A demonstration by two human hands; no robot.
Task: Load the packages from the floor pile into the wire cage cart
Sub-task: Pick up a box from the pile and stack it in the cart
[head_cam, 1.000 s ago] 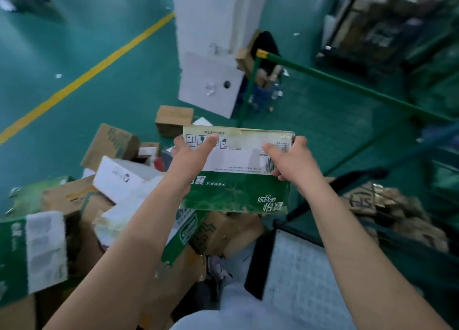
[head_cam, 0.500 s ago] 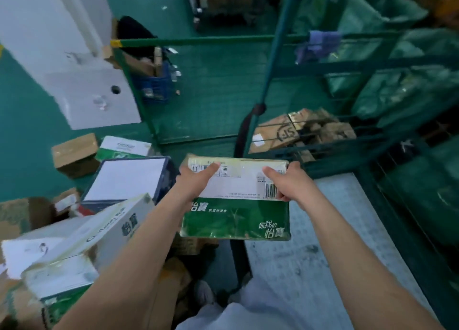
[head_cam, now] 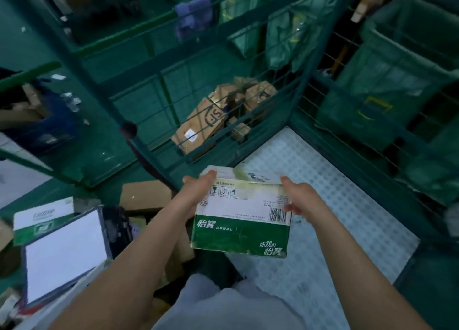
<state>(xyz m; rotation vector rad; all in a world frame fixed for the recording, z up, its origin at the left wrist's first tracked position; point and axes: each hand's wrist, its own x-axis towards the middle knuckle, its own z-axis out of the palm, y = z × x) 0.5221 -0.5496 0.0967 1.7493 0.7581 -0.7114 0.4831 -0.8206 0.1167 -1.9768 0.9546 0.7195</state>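
- Green-and-white printed cardboard carton (head_cam: pixel 242 215), worn and stained at the upper edges: held in the air between both hands, above the near edge of the cart floor, barcode face toward the camera, green band lowest.
- Left hand (head_cam: pixel 196 193): gripping the carton's left end, thumb laid over the top left corner, fingers hidden behind the box.
- Right hand (head_cam: pixel 299 197): gripping the carton's right end, thumb up at the top right corner, fingers curled round the side next to the barcode.
- Green wire cage cart (head_cam: pixel 308 106): mesh walls standing behind and to the right of the carton; pale dotted floor panel (head_cam: pixel 330 193) bare under and beyond the carton.
- Brown cardboard boxes (head_cam: pixel 213 116): heaped beyond the cart's rear mesh, one marked with black pen strokes and a white label.
- Floor pile (head_cam: pixel 62 245), lower left: large flat box with a white top and dark edges, a smaller white-and-green box just behind it, a plain brown box (head_cam: pixel 145 197) near the left forearm.
- Purple-blue cloth (head_cam: pixel 193 16): draped over an upper rail of the green frame.
- Green sacks (head_cam: pixel 387 81): hanging open in frames to the right, outside the mesh.
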